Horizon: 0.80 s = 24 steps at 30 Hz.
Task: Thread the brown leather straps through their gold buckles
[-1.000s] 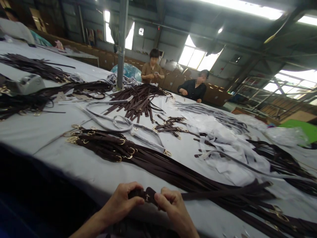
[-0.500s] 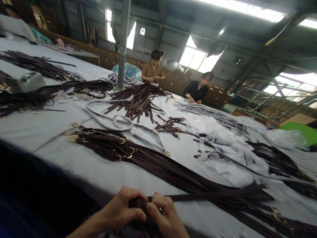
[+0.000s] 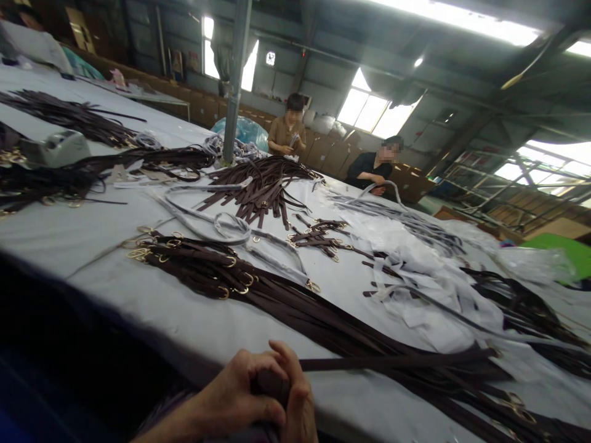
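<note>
At the bottom centre, my left hand [image 3: 240, 394] is closed around a dark brown strap [image 3: 351, 363], part of which bulges between the thumb and fingers. Pressed against it on the right, my right hand [image 3: 296, 394] is wrapped round the same strap, fingers bent. From the hands the strap runs right, over a long bundle of brown straps [image 3: 295, 311] lying along the near table edge. Gold buckles [image 3: 244, 284] sit at the bundle's left end. What lies beneath my palms is hidden.
Behind the bundle lie a plastic-wrapped strap [image 3: 203, 231], short buckled straps [image 3: 318, 237] and a brown strap pile [image 3: 263, 184]. White wrapping [image 3: 429, 277] is at right, a grey device [image 3: 58, 147] at left. A metal post [image 3: 236, 86] rises mid-table; two people work beyond.
My hands have drawn closer together, the right one turning with its fingers raised. Across the table, one person has lifted a grey wrapped strap, and the other has raised something thin.
</note>
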Each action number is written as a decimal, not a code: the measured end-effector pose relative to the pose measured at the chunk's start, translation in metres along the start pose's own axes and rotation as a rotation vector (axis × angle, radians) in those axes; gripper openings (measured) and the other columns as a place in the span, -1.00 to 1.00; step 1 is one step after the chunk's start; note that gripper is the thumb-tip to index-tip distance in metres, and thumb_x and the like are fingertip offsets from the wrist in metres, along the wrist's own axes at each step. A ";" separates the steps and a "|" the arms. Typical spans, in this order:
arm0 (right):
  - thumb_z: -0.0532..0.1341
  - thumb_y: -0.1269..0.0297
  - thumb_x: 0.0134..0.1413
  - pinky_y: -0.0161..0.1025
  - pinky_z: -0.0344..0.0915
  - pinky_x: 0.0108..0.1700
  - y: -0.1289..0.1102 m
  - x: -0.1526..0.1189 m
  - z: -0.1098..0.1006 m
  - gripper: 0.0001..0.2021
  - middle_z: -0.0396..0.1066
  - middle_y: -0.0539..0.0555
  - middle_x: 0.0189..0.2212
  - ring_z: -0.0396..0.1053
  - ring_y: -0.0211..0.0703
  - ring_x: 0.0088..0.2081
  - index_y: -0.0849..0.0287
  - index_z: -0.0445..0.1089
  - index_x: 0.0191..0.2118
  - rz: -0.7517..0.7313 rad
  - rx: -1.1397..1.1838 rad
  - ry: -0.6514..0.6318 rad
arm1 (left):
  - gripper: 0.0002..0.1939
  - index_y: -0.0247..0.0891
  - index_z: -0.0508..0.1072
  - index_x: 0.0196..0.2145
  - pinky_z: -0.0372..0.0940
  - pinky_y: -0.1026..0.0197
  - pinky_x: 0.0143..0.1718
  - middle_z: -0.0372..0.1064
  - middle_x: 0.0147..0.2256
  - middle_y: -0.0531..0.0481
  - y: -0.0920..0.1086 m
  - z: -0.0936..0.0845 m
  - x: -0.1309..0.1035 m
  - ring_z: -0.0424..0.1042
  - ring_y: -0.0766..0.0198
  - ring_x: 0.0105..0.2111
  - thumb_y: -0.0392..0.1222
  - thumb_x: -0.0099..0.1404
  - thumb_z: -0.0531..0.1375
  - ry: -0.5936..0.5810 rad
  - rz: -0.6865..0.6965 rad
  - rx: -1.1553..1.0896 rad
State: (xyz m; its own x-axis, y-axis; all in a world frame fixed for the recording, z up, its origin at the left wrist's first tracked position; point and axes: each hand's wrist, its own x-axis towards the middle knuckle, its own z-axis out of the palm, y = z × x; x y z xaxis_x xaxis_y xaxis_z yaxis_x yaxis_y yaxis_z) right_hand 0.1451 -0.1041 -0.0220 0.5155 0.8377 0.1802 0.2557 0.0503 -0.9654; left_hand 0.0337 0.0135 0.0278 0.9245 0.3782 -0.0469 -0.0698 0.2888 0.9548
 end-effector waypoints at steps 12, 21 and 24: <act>0.33 0.23 0.13 -0.24 0.38 -0.26 -0.036 0.026 -0.018 -0.85 0.54 0.06 -0.36 0.45 -0.08 -0.30 0.10 0.48 -0.17 -0.293 -0.372 -0.176 | -0.56 -0.25 0.21 -0.43 0.03 0.29 -0.44 0.05 -0.49 0.15 0.002 -0.029 -0.007 0.08 0.34 -0.45 0.20 0.30 0.15 0.093 -0.054 0.382; 0.35 0.38 0.05 -0.15 0.27 -0.18 -0.047 0.027 -0.016 -0.87 0.53 0.01 -0.42 0.42 -0.13 -0.40 0.13 0.45 -0.25 -0.329 -0.492 -0.281 | -0.58 -0.33 0.33 -0.46 0.15 0.35 -0.49 0.42 -0.08 -0.11 0.011 -0.055 -0.021 0.25 0.43 -0.49 0.10 0.25 0.28 -0.023 -0.158 0.000; 0.34 0.33 0.05 -0.18 0.27 -0.24 -0.044 0.028 -0.014 -0.92 0.50 0.01 -0.48 0.38 -0.13 -0.42 0.14 0.48 -0.29 -0.276 -0.503 -0.251 | -0.57 -0.35 0.31 -0.47 0.19 0.36 -0.50 0.30 0.15 -0.17 0.007 -0.069 -0.029 0.33 0.45 -0.49 0.06 0.22 0.33 0.128 -0.147 -0.182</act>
State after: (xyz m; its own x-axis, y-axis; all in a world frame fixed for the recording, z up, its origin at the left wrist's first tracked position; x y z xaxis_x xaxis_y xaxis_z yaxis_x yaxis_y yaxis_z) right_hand 0.1600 -0.0905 0.0286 0.1832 0.9357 0.3015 0.7373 0.0721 -0.6717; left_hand -0.0200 0.0652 0.0152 0.8758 0.4250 -0.2289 -0.0149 0.4977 0.8672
